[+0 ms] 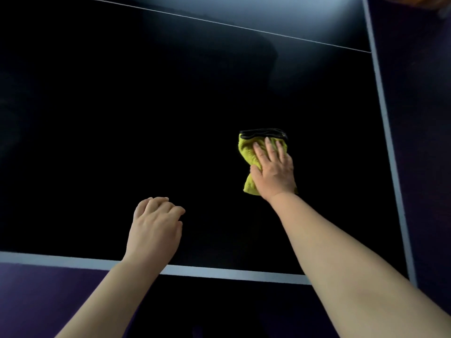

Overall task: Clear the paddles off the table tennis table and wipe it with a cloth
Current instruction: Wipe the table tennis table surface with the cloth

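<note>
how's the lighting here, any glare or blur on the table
Head view: the table is nearly black, with pale glare across its far end; the yellow cloth and right hand are well lit and sharp; the white edge lines bow slightly.

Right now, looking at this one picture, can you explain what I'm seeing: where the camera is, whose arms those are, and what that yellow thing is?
There is no machine here, just a person working with two bare hands. The single picture comes from a wide-angle camera worn on the person's head, looking forward and down, so both arms reach in from the bottom. The dark surface is a table tennis table, with a white line along its near edge. The right hand lies flat with straight fingers, pressing a crumpled yellow-green cloth with a black hem onto the table. The left hand is by the near edge, fingers loosely curled, holding nothing. Whether it touches the top cannot be told.
</note>
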`<state>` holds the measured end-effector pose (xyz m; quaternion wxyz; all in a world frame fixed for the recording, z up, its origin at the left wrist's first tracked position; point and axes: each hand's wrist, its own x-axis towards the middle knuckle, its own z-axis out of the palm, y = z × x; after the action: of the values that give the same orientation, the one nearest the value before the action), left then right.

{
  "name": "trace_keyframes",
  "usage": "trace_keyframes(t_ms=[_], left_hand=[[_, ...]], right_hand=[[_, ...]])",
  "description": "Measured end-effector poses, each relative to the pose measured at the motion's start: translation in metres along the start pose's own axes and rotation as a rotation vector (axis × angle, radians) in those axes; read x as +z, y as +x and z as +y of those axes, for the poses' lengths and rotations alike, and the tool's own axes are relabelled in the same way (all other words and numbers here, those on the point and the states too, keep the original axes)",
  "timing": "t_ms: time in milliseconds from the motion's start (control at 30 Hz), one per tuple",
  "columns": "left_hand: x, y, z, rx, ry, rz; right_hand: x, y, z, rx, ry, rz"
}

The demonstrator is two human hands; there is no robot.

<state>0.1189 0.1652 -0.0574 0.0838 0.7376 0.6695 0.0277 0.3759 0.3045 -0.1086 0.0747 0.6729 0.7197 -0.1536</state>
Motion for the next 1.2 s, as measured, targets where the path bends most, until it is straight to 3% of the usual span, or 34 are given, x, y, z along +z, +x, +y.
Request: trace_keyframes(t_ms=[267, 433, 567, 900, 1200], left_hand=[[0.001, -0.011, 0.025, 0.042, 0.01, -0.006], [0.0, -0.041, -0.004, -0.041, -0.014, -0.027], [0.002, -0.07, -0.039, -0.106, -0.062, -0.003], [-0.002, -0.163, -0.154, -0.329, -0.022, -0.023], [-0.008, -0.212, -0.201, -0.414, -0.009, -0.064]], right_hand=[[0.007, -0.046, 0.049, 0.237, 0.038, 0.044], [0.023, -0.077, 0.007, 0.402, 0.083, 0.049], [0.037, -0.088, -0.055, 0.429, 0.102, 0.061], [0.067, -0.097, -0.266, 0.132, 0.072, 0.04], [0.091, -0.142, -0.399, -0.383, -0.075, -0.093]])
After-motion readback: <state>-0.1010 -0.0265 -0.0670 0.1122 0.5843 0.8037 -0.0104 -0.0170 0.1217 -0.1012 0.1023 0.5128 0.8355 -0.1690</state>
